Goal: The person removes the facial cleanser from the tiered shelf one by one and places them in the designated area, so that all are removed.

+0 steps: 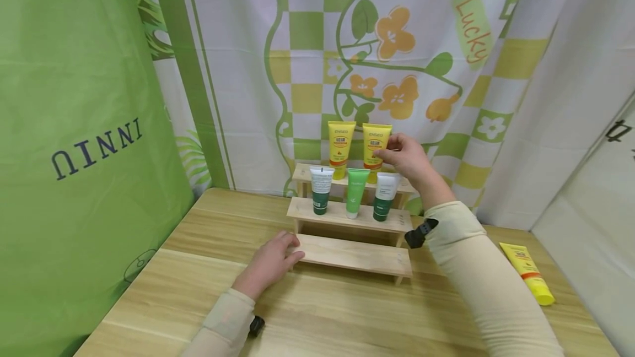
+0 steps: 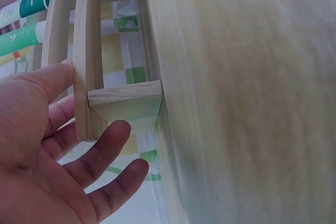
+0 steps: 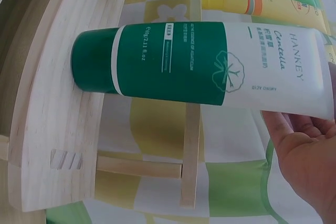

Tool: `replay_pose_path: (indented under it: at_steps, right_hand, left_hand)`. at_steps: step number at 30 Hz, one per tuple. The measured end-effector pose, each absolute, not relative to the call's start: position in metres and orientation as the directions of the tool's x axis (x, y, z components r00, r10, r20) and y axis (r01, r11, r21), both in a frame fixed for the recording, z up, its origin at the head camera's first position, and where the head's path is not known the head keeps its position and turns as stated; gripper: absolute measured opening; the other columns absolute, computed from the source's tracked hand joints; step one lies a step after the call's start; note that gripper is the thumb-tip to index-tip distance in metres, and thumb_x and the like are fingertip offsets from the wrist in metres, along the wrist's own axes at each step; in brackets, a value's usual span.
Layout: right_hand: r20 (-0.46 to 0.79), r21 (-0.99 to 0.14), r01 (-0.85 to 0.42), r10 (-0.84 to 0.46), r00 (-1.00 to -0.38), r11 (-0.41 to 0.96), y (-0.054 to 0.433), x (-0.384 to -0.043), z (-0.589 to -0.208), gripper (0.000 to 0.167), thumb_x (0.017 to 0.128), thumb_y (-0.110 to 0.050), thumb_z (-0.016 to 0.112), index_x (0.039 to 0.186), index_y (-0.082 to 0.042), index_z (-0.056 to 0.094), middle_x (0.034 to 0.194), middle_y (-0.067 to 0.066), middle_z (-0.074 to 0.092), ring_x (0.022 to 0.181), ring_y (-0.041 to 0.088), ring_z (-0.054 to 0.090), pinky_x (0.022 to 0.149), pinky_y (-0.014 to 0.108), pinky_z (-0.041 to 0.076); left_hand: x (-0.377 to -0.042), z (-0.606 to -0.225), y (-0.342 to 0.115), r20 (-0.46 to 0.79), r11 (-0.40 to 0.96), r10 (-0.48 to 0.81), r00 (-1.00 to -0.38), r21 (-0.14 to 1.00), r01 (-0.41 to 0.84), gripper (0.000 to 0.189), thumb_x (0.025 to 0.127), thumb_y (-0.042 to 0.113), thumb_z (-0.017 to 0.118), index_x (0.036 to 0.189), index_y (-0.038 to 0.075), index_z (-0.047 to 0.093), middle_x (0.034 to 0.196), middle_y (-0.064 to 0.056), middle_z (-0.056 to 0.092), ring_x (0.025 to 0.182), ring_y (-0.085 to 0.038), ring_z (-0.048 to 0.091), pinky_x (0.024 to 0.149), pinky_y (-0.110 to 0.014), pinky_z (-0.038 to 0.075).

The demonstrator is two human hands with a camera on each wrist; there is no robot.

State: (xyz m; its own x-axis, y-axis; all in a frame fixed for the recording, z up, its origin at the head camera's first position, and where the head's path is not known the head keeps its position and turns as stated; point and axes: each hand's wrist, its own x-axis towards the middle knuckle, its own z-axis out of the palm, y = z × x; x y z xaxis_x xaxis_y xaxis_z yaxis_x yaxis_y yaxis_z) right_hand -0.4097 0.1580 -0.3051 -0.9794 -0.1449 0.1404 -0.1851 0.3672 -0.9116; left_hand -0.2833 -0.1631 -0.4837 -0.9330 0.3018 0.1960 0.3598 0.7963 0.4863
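Upright at the top step of the wooden stand (image 1: pixel 352 252), the held yellow tube (image 1: pixel 375 145) is pinched by the right hand (image 1: pixel 409 161); the left hand (image 1: pixel 270 262) grips the stand's lowest step by its left end. A second yellow tube (image 1: pixel 340 145) shares the top step. On the middle step, white-and-green tubes (image 1: pixel 322 189) flank a green tube (image 1: pixel 356 191). Right of the stand, another yellow tube (image 1: pixel 528 273) lies on the desk (image 1: pixel 357 318).
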Motion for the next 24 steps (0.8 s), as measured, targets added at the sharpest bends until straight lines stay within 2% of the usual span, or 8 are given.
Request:
replay_pose_path:
  at_steps: [17, 24]
  right_hand:
    - [0.161, -0.922, -0.195, -0.126, -0.979, 0.336, 0.169, -0.407, -0.307, 0.047, 0.093, -0.023, 0.07, 0.128, 0.001, 0.049, 0.122, 0.018, 0.056, 0.111, 0.032, 0.058, 0.099, 0.049, 0.045]
    - [0.172, -0.934, -0.198, -0.112, -0.979, 0.299, 0.17, -0.407, -0.306, 0.048, 0.093, -0.02, 0.071, 0.128, 0.002, 0.048, 0.119, 0.018, 0.055, 0.108, 0.03, 0.06, 0.096, 0.047, 0.048]
  left_hand:
    - [-0.284, -0.483, -0.162, 0.185, 0.799, 0.299, -0.936, 0.487, 0.352, 0.028, 0.097, 0.04, 0.061, 0.11, 0.016, 0.062, 0.105, 0.005, 0.056, 0.082, -0.015, 0.059, 0.079, -0.039, 0.051]
    - [-0.284, -0.485, -0.162, 0.181, 0.799, 0.296, -0.938, 0.492, 0.347, 0.028, 0.097, 0.041, 0.06, 0.111, 0.016, 0.062, 0.106, 0.004, 0.056, 0.088, -0.017, 0.06, 0.081, -0.04, 0.051]
